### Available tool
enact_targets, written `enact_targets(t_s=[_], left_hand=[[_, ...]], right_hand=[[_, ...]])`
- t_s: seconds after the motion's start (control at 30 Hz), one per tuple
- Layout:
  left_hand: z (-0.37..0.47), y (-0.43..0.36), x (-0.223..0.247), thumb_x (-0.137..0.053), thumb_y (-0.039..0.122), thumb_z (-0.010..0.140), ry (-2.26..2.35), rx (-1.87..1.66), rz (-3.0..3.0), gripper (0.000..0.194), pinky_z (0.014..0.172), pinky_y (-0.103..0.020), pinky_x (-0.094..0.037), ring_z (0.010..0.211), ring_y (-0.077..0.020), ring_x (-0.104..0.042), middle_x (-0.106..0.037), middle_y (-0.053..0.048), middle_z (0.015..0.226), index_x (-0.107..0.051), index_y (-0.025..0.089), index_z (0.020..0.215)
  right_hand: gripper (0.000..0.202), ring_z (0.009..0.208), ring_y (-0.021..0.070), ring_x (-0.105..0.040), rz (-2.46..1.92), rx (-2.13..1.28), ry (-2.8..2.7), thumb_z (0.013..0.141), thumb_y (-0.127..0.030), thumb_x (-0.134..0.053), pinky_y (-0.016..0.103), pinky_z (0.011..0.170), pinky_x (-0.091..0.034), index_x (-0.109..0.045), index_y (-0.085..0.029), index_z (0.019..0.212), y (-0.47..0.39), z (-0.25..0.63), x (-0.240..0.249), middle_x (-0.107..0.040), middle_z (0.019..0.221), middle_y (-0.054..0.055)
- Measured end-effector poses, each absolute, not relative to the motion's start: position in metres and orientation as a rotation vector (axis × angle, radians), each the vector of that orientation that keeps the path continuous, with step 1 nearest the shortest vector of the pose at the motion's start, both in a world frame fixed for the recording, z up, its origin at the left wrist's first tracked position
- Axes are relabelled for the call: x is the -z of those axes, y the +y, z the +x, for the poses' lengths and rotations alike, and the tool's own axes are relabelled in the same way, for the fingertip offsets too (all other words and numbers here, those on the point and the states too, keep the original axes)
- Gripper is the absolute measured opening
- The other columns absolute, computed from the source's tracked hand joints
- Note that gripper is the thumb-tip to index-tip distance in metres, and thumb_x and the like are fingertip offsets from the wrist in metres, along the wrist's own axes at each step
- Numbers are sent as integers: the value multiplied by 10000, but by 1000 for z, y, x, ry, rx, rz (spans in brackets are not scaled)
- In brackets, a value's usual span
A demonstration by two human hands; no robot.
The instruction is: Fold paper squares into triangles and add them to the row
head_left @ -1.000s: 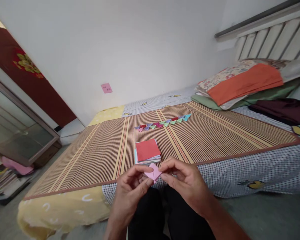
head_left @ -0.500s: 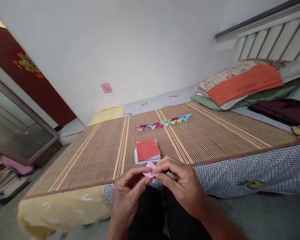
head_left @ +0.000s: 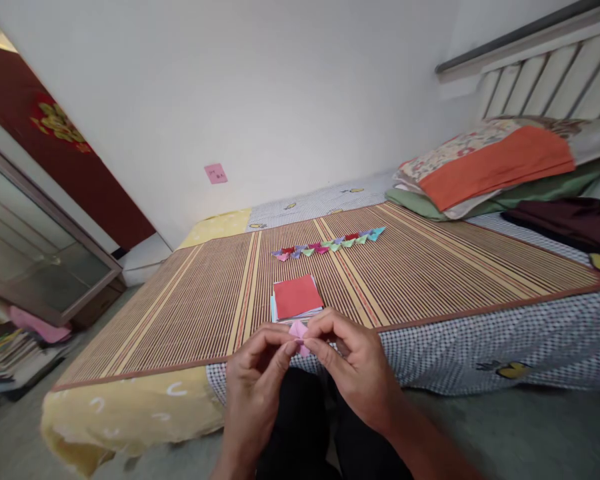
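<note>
A small folded pink origami paper (head_left: 299, 331) is held up in front of the bed's near edge. My left hand (head_left: 260, 373) pinches its left side between thumb and fingers. On its right side, my right hand (head_left: 356, 367) pinches it the same way. The fingertips hide part of the folds. Just beyond my hands lies a stack of square paper (head_left: 297, 297) with a red sheet on top. Farther back, a row of small folded paper pieces (head_left: 330, 245) in several colours runs across the mat.
A striped woven mat (head_left: 205, 307) covers much of the bed. Folded bedding with an orange band (head_left: 500, 167) and a dark folded cloth (head_left: 570, 222) lie at the right. A pink note (head_left: 215, 174) is on the wall. Books (head_left: 15, 357) stand low at the left.
The pink paper has changed shape between my fingertips, now looking narrower and more upright. Both hands keep pinching it. The view has shifted slightly.
</note>
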State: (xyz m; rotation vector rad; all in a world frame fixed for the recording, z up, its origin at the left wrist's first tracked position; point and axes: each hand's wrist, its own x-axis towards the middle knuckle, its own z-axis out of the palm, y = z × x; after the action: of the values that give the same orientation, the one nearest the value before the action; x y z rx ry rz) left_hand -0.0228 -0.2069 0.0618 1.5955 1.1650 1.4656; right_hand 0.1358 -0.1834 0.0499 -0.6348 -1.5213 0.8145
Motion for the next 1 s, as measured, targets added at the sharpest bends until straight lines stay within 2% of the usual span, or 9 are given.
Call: enact_targets(t_s=[0.2,0.6,0.8,1.0], left_hand=[[-22,-206,-59,-757,234,853,1190,-1552,1544,80,819,-277,-515,897,-182,-651,-679,-34,897,-754,211,777],[-22,-206,-55,-755,213,856,1247,-1605,1643,65,741,-263,-539,828,-172,-675,-724,-17,838,-779,237,801],[-18,-208,-55,-774,228,839,1207,-1581,1470,65,759,-268,-547,802,-166,-681,-727,-22,822,-764,207,779],[-15,-204,-54,-831,228,770,1168,-1606,1290,126,767,-252,-540,810,-161,-676,-722,-31,818,-740,177,698]], right_hand=[[132,770,126,-622,-633,-744,-1527,938,-123,-612,244,707,-494,-627,-188,823,-185,133,-51,-634,815,0],[153,830,176,-614,-638,-468,-1675,960,-85,-559,322,760,-489,-590,-185,847,-185,136,-50,-623,847,38],[169,748,152,-598,-694,-637,-1622,963,-144,-584,301,702,-479,-586,-195,802,-185,135,-52,-600,787,4],[175,730,142,-617,-701,-780,-1537,910,-146,-642,292,703,-488,-597,-192,747,-184,133,-58,-623,756,-8]])
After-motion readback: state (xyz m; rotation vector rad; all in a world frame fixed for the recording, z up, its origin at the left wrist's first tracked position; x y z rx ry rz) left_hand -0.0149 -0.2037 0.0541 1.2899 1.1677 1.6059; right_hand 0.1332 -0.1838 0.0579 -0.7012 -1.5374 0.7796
